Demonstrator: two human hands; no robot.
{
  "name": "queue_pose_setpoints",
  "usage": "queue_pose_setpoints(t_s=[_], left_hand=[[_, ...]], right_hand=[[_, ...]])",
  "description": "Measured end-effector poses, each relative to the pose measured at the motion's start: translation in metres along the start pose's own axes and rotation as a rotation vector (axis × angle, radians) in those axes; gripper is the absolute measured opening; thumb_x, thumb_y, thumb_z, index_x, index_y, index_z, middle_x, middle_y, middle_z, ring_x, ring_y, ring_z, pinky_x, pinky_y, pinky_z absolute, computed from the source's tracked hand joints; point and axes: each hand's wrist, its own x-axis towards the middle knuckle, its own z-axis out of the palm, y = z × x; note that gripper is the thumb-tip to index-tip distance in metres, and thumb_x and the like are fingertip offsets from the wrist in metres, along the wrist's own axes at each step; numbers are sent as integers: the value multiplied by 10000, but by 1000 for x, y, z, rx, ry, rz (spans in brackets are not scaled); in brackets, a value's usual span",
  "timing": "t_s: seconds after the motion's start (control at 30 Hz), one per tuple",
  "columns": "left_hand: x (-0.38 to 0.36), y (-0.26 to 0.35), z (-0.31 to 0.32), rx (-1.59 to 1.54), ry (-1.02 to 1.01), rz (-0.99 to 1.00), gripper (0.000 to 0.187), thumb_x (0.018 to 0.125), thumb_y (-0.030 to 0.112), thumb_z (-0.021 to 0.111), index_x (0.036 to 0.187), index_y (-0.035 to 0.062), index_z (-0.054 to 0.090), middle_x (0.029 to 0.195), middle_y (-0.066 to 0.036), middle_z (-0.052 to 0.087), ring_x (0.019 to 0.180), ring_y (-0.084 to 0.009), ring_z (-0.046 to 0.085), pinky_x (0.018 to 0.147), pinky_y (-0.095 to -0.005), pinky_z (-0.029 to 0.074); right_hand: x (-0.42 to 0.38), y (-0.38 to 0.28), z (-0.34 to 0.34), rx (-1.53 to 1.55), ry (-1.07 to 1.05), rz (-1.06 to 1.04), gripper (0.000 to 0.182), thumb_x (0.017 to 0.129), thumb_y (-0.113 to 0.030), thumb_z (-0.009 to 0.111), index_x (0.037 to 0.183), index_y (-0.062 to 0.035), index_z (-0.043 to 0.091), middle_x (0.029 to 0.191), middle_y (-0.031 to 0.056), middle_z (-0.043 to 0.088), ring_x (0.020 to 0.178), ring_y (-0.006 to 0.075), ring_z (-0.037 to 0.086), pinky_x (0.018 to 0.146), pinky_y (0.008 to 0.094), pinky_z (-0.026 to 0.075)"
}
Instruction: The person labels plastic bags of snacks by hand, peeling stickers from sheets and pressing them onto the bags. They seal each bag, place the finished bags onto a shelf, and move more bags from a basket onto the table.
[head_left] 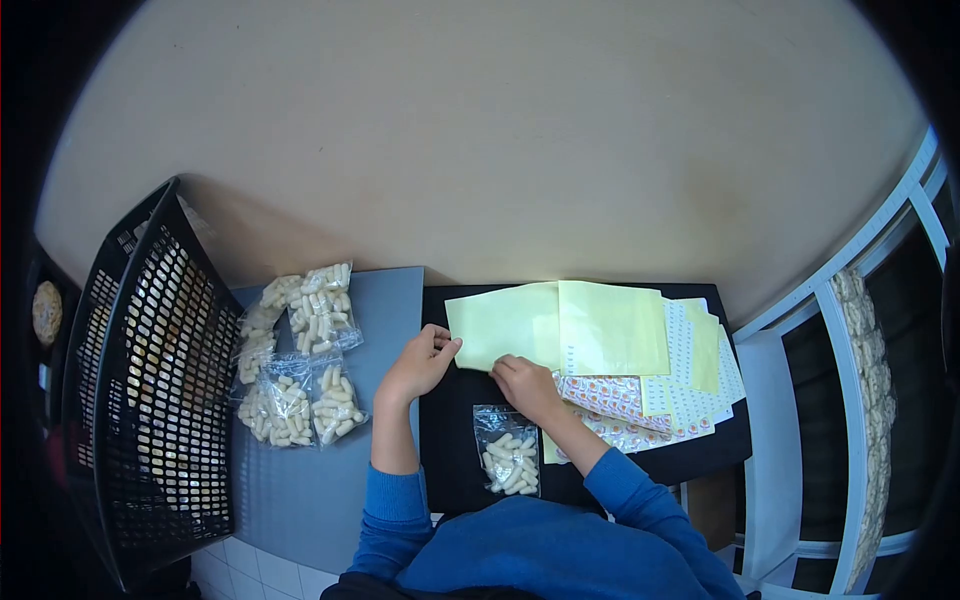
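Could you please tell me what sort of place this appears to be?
It looks like a small packing workspace, perhaps in a workshop: clear bags of pale, capsule-shaped pieces lie beside a black perforated crate, and yellow and printed sheets are spread over a black surface.

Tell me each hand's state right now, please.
Left hand: curled beside the leftmost yellow sheet; hold unclear.
Right hand: curled at its lower edge; hold unclear.
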Motion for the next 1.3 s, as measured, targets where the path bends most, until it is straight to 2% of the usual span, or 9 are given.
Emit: queue_pose_setpoints(t_s=[0.07, 0.13, 0.17, 0.27, 0.33, 0.4, 0.57, 1.03, 1.3], left_hand=[[1, 6, -2, -62, -33, -131, 522, 851, 422, 456, 1014, -73, 480, 952, -185, 562, 800, -225, 583, 664, -300, 488], [2, 9, -1, -128, -69, -265, 575, 850, 472, 431, 993, -82, 488, 937, -185, 562, 769, -214, 589, 607, -286, 498], [3, 8, 1, -259, -156, -284, 620, 841, 512, 412, 986, -86, 490, 921, -177, 563, 752, -203, 592, 568, -277, 495], [4, 12, 9, -502, -220, -266, 563, 863, 458, 409, 996, -83, 488, 891, -163, 566, 746, -199, 595, 532, -269, 493], [7, 9, 12, -548, -181, 19, 407, 898, 324, 405, 1007, -60, 484, 888, -127, 578, 749, -188, 596, 560, -294, 514], [5, 15, 15, -553, -82, 100, 298, 905, 226, 407, 1009, -42, 483, 885, -93, 580, 761, -145, 585, 606, -263, 493], [-25, 57, 8, -601, -57, 334, 257, 912, 210, 413, 959, -27, 503, 814, -47, 575, 718, -69, 517, 624, -231, 431], [-47, 82, 0, -820, 109, 387, 209, 855, 102, 521, 1009, -39, 505, 774, -58, 611, 637, -42, 542, 523, -181, 429], [-50, 86, -4, -596, 134, 363, 245, 823, 61, 552, 1033, -47, 487, 766, -82, 628, 648, -58, 571, 534, -186, 448]], right_hand=[[5, -6, -10, 59, 66, 47, 137, 710, -135, 627, 819, -54, 609, 853, 51, 595, 768, 229, 601, 580, 293, 487], [10, -14, -24, 179, 521, 17, 85, 693, -87, 640, 765, -55, 609, 788, 47, 577, 648, 202, 582, 528, 291, 472], [10, -18, -29, 200, 570, -1, 98, 667, -63, 659, 756, -72, 619, 736, 36, 558, 618, 190, 557, 527, 294, 457], [6, -28, -46, 86, 539, -214, 129, 658, -75, 670, 779, -81, 625, 717, 25, 543, 605, 176, 540, 526, 287, 437], [6, -31, -50, 84, 537, -245, 169, 640, -87, 688, 798, -91, 630, 710, 16, 534, 622, 175, 534, 551, 285, 424], [8, -35, -59, 171, 507, -269, 198, 631, -109, 702, 816, -95, 632, 721, 18, 531, 632, 176, 530, 570, 295, 424], [23, -62, -87, 510, 474, -76, 209, 693, -80, 656, 897, -49, 624, 749, 67, 518, 624, 205, 517, 566, 299, 418], [34, -80, -135, 217, 442, -357, 269, 645, -78, 686, 911, -99, 648, 740, 28, 548, 669, 190, 537, 578, 309, 420], [32, -77, -138, 251, 388, -377, 156, 622, -65, 677, 761, -82, 608, 704, 17, 555, 674, 186, 546, 618, 310, 412]])
